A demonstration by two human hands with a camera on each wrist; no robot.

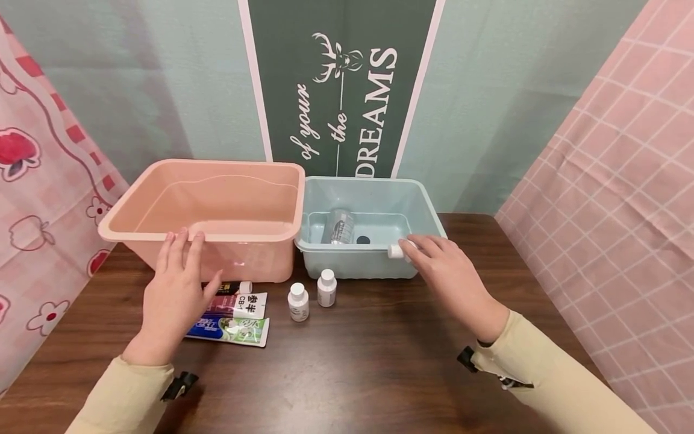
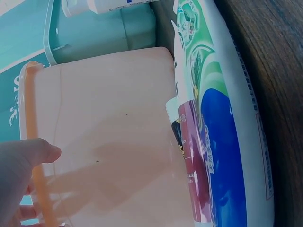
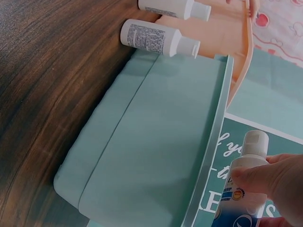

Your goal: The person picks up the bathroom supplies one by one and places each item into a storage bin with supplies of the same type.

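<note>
My right hand [image 1: 449, 271] holds a small white bottle [image 3: 240, 205] with a white cap and blue lower part, over the front right rim of the blue bin [image 1: 358, 265]. Thumb and fingers pinch its sides in the right wrist view. My left hand [image 1: 175, 295] reaches to the front rim of the pink bin [image 1: 255, 259], fingers extended at the rim and thumb apart. Below it lie several toothpaste tubes: a black one [image 1: 230, 288], a maroon-and-white one [image 1: 238, 305] and a blue-and-green one [image 1: 233, 330]. The left palm covers their left ends.
Two white bottles, one nearer [image 1: 299, 304] and one farther [image 1: 326, 289], stand before the bins. Inside the blue bin lies a grey bottle [image 1: 341, 228] near a dark round spot [image 1: 362, 240]. The bins stand side by side on a dark wooden table [image 1: 347, 374], fabric walls around.
</note>
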